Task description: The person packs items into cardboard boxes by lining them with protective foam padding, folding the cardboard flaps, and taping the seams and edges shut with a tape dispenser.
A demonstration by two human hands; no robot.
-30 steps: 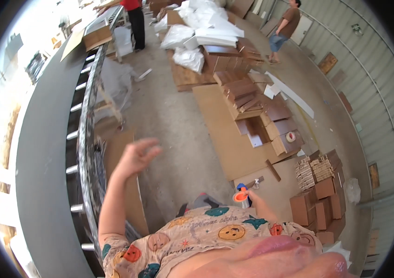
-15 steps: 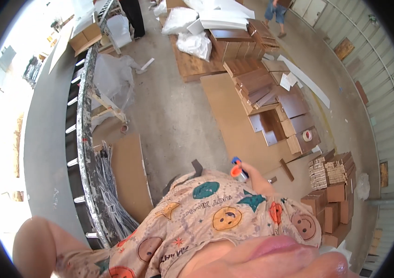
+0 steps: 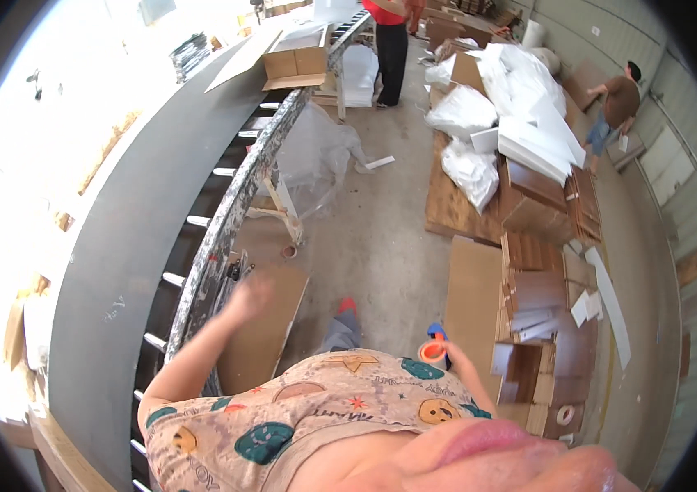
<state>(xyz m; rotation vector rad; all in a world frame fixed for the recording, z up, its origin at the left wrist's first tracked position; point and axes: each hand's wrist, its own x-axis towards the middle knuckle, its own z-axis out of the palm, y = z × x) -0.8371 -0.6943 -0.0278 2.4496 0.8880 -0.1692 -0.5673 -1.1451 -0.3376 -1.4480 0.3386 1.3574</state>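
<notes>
My right hand (image 3: pixel 448 348) is closed around a tape dispenser (image 3: pixel 433 351) with blue and orange parts, held low in front of my right side. My left hand (image 3: pixel 253 297) is out in front to the left, beside the paint-spattered rail of a roller conveyor (image 3: pixel 242 180). It is smeared by motion, so its fingers do not show clearly, and I see nothing in it. Beneath that hand, a flat cardboard sheet (image 3: pixel 274 328) lies on the floor. Along the conveyor's far left side runs a long grey surface (image 3: pixel 143 180).
Farther along the conveyor sits an open cardboard box (image 3: pixel 295 67). Stacked brown panels (image 3: pixel 533 271) and white foam packing (image 3: pixel 521 90) line the right side. Clear plastic film (image 3: pixel 315 156) lies under the conveyor. One person (image 3: pixel 389 57) stands ahead, another (image 3: pixel 617 107) at right.
My view has swung, moving the conveyor and panel stacks rightward in the picture. My left hand has come into sight by the conveyor. My right hand still holds the tape dispenser.
</notes>
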